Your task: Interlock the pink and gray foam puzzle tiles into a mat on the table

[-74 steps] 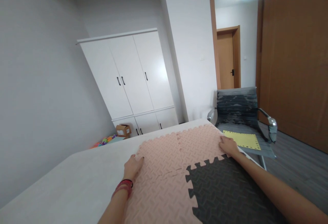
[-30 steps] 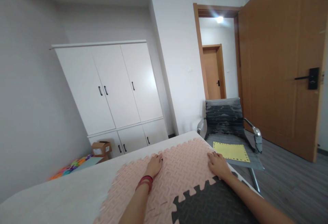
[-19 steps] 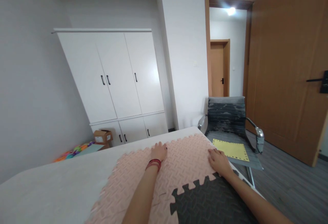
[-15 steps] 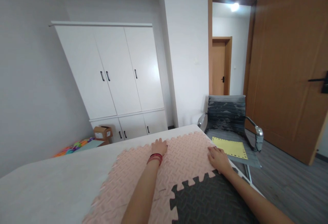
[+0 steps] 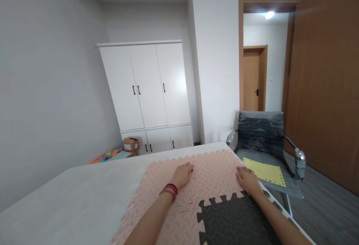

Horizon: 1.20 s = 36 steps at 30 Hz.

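Observation:
Pink foam mat tiles [image 5: 215,172] with toothed edges lie on a white table [image 5: 92,189]. A black foam mat tile [image 5: 232,219] sits against them at the near right, toothed edges meeting the pink. My left hand [image 5: 183,174], red bands at its wrist, rests palm down on the pink tiles near their middle, fingers out. On their right edge, close to the black tile's far corner, lies my right hand [image 5: 248,180], fingers stretched and holding nothing. My right forearm hides part of the black tile's right side.
A grey office chair [image 5: 260,134] stands against the table's right side, a yellow sheet with holes along its edges [image 5: 265,172] on its seat. Behind the table are a white cabinet [image 5: 151,103], a cardboard box [image 5: 131,145] and colourful items [image 5: 108,156]. A wooden door [image 5: 325,88] stands open at right.
My left hand has drawn back from the far edge of the pink tiles toward their middle. My right hand stays at the right edge. The whole view has shifted.

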Each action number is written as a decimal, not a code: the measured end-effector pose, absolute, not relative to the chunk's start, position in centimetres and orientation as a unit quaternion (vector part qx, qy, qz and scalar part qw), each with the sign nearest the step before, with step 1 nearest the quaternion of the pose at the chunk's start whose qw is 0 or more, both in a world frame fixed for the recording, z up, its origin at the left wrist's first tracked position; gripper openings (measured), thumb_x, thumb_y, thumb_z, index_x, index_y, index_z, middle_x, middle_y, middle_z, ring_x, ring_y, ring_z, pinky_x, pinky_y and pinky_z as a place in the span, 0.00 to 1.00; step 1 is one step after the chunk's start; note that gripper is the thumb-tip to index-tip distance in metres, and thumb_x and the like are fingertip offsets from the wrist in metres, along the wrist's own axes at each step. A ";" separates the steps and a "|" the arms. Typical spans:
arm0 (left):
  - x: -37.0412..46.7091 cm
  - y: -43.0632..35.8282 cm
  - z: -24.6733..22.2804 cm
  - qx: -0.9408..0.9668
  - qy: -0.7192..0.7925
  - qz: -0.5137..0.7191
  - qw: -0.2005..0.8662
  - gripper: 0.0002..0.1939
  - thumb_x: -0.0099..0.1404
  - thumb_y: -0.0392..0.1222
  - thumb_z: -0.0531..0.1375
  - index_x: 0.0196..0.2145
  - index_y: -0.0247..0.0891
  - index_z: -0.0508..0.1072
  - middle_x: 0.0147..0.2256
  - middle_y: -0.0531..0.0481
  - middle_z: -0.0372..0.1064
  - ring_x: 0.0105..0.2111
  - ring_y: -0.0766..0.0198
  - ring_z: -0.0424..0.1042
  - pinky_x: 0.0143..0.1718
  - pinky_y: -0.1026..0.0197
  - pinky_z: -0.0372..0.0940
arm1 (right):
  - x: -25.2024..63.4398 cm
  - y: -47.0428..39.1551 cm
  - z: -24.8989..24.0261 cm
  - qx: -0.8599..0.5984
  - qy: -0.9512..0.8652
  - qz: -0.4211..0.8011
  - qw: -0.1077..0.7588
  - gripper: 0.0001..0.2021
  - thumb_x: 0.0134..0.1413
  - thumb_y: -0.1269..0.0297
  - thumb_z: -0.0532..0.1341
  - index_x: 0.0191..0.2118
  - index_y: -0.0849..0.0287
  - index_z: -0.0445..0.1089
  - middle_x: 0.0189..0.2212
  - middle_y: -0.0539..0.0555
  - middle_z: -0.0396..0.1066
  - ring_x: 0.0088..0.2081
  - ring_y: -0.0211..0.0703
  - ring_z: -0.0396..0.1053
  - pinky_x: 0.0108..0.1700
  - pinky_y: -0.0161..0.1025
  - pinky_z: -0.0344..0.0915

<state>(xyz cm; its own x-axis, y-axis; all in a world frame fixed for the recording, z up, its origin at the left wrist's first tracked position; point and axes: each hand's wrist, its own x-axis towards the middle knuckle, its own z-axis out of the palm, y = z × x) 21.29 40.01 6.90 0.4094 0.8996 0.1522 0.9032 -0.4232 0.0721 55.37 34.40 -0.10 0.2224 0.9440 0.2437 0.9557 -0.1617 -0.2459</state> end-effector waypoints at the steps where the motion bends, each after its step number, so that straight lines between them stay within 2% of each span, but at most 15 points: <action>1: 21.2 39.6 6.9 -0.843 -0.531 -0.081 0.000 0.18 0.66 0.48 0.55 0.52 0.41 0.66 0.55 0.44 0.61 0.52 0.57 0.64 0.53 0.45 0.61 | 55.4 34.4 -0.2 -0.762 -0.623 -0.017 0.176 0.23 0.59 0.57 0.47 0.57 0.56 0.62 0.54 0.58 0.64 0.55 0.54 0.58 0.55 0.48 0.53; 8: 22.0 38.7 5.5 -0.827 -0.555 -0.084 -0.015 0.20 0.66 0.48 0.55 0.54 0.41 0.64 0.57 0.44 0.59 0.54 0.55 0.62 0.55 0.43 0.59 | 55.5 34.5 -0.3 -0.762 -0.621 -0.020 0.183 0.23 0.58 0.57 0.47 0.57 0.56 0.62 0.54 0.58 0.64 0.55 0.54 0.58 0.55 0.46 0.53; 19: 22.0 39.6 6.8 -0.837 -0.543 -0.058 -0.032 0.17 0.66 0.48 0.56 0.49 0.39 0.67 0.51 0.45 0.65 0.48 0.59 0.67 0.48 0.49 0.65 | 55.5 34.4 -0.3 -0.762 -0.620 -0.027 0.184 0.22 0.59 0.57 0.46 0.57 0.55 0.62 0.53 0.57 0.65 0.55 0.53 0.58 0.55 0.46 0.53; 29: 21.9 39.6 6.2 -0.843 -0.533 -0.067 -0.038 0.18 0.66 0.49 0.55 0.51 0.39 0.66 0.52 0.45 0.64 0.50 0.57 0.66 0.50 0.46 0.64 | 55.4 34.4 -0.1 -0.763 -0.620 -0.027 0.183 0.22 0.59 0.59 0.47 0.56 0.56 0.63 0.52 0.57 0.66 0.54 0.51 0.60 0.56 0.44 0.53; 32: 21.5 40.0 5.9 -0.847 -0.525 -0.060 -0.057 0.22 0.66 0.52 0.54 0.54 0.40 0.63 0.55 0.44 0.61 0.53 0.54 0.63 0.53 0.43 0.60 | 55.4 34.4 0.0 -0.761 -0.619 -0.031 0.192 0.22 0.59 0.61 0.45 0.55 0.56 0.63 0.53 0.58 0.65 0.54 0.50 0.60 0.56 0.44 0.53; 36: 20.6 40.2 5.2 -0.846 -0.524 -0.031 -0.089 0.32 0.65 0.59 0.52 0.61 0.42 0.55 0.63 0.42 0.50 0.62 0.48 0.51 0.60 0.36 0.48 | 55.3 34.4 0.0 -0.761 -0.617 -0.026 0.200 0.22 0.58 0.62 0.46 0.55 0.56 0.63 0.53 0.58 0.65 0.55 0.50 0.59 0.55 0.44 0.53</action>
